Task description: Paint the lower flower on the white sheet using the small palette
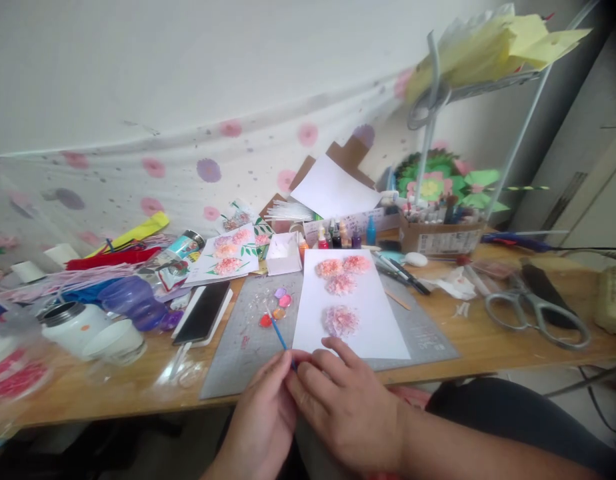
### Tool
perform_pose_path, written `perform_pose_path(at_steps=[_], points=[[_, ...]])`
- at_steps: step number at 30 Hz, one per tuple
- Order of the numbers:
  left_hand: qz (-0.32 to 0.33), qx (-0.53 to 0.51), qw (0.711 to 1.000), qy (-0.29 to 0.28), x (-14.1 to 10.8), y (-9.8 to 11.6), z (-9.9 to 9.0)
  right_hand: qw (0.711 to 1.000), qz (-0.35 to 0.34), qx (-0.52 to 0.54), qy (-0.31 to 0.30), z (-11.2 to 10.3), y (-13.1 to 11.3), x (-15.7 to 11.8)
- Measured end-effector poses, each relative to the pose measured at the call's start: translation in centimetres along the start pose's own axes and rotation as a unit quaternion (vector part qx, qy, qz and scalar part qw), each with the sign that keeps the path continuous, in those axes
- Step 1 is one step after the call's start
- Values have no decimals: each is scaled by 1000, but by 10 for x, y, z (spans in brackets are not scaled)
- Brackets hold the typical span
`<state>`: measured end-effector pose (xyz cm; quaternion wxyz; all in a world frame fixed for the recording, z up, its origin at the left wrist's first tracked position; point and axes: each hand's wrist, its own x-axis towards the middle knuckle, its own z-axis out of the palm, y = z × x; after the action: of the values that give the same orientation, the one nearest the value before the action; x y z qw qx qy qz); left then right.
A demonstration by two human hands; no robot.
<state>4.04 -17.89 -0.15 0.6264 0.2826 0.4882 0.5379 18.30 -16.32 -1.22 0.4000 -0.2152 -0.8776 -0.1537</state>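
Note:
My left hand (265, 413) and my right hand (345, 403) meet at the front edge of the table, fingers closed around the lower end of a thin blue paintbrush (278, 333). The brush slants up and left, its pale tip over a clear palette (261, 297). Purple, pink, orange and red dabs of paint (265, 321) sit in the palette. Beyond my right hand lies a white sheet of paper (373, 320) with several fluffy pink, orange and purple flower heads (341, 321) on it. The fingertips on the brush partly hide each other.
A grey cutting mat (433, 343) lies under the paper. Left stand a phone (203, 313), a white jar (73, 327) and a paper cup (115, 341). Paint bottles (371, 232) line the back. Large scissors (538, 317), markers (403, 273) and a cardboard box (438, 239) are right.

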Motion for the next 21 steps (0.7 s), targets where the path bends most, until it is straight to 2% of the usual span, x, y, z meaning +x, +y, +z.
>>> perform_pose_path(at_steps=[1, 3, 4, 5, 6, 8, 10, 15, 18, 21], points=[[11, 35, 999, 14, 5, 4, -4, 1000, -5, -6, -2, 1, 0, 0], [42, 166, 985, 25, 20, 17, -13, 1000, -18, -10, 3, 1, -1, 0], [60, 284, 957, 8, 29, 24, -20, 1000, -25, -8, 12, 1, 0, 0], [68, 428, 901, -10, 39, 33, -26, 999, -33, -5, 21, 0, 0, 0], [72, 481, 874, -2, 50, 42, -33, 999, -40, 0, 26, -1, 0, 1], [76, 554, 829, 21, 72, 59, -47, 999, -46, 12, 17, -4, 2, 1], [77, 632, 770, 43, 90, 72, -58, 999, -46, 24, -4, -6, 5, 2], [71, 771, 630, 65, 116, 82, -69, 998, -46, 43, -23, -10, 11, 2], [68, 815, 572, 66, 122, 81, -70, 997, -48, 57, -27, -11, 12, 1], [70, 839, 536, 67, 125, 80, -70, 997, -53, 55, -23, -12, 13, 0]])
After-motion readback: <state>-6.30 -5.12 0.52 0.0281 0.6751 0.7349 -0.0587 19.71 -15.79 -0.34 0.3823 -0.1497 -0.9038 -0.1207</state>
